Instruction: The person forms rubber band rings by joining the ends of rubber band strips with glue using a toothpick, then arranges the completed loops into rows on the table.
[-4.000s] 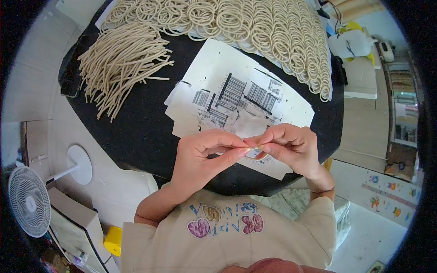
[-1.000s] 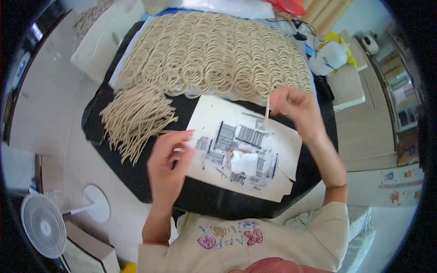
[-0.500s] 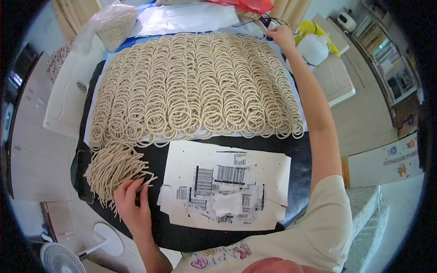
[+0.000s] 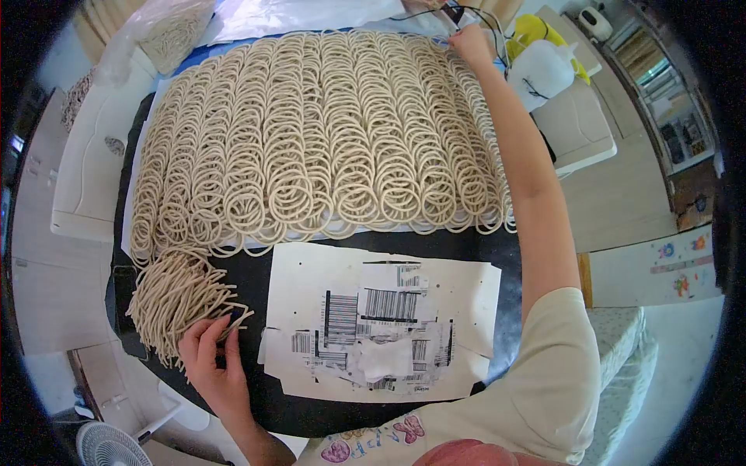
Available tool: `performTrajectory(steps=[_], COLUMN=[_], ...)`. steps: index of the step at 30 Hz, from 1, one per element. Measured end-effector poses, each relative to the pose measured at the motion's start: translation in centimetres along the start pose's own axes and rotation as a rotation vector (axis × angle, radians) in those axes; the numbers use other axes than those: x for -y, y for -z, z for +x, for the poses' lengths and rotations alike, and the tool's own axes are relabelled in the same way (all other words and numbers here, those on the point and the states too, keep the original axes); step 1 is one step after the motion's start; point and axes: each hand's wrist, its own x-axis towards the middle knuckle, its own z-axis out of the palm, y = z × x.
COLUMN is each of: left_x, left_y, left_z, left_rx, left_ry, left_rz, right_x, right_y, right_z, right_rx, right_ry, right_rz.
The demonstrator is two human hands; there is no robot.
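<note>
Beige cord strands lie in a loose pile (image 4: 177, 299) at the near left of the black-topped table. My left hand (image 4: 211, 359) is at the pile's right edge, fingers curled and thumb drawn in around strand ends; a small dark spot shows by the fingertips. Rows of overlapping beige cord rings (image 4: 318, 132) cover a white sheet. At their far right corner my right hand (image 4: 472, 46) is closed, arm outstretched. Just beyond its fingertips is a dark device (image 4: 453, 12) with a wire. What the right fingers hold is too small to make out.
A white board (image 4: 311, 272) with barcode labels lies in front of me. White chairs (image 4: 89, 171) flank the table. A white container (image 4: 536, 74) and yellow item (image 4: 536, 31) are at back right; a bag of cord (image 4: 167, 39) is at back left. A fan (image 4: 113, 444) stands lower left.
The view has shifted, with the rings sitting slightly higher and further left. My left hand stays at the pile, its fingers slightly moved. My right hand remains at the far right corner.
</note>
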Motion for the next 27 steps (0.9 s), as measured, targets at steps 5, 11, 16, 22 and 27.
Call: performTrajectory(steps=[5, 11, 16, 22, 27], left_x=[-0.2, 0.5, -0.4, -0.5, -1.3], left_y=[0.1, 0.1, 0.7, 1.4, 2.5], left_z=[0.1, -0.1, -0.3, -1.2, -1.7], left_rx=[0.015, -0.043, -0.167, -0.335, -0.412], left_ry=[0.024, -0.041, 0.019, 0.033, 0.074], left_rz=[0.0, 0.031, -0.159, -0.147, -0.246], right_x=[4.4, 8.4, 15.2, 20.5, 23.1], right_y=[5.9, 12.7, 21.2, 28.1, 30.9], right_z=[-4.0, -8.1, -19.6, -33.7, -38.7], right_rx=[-0.028, -0.048, 0.27, 0.572, 0.6], right_ry=[0.069, 0.237, 0.374, 0.792, 1.037], right_rz=[0.031, 0.363, 0.798, 0.938, 0.945])
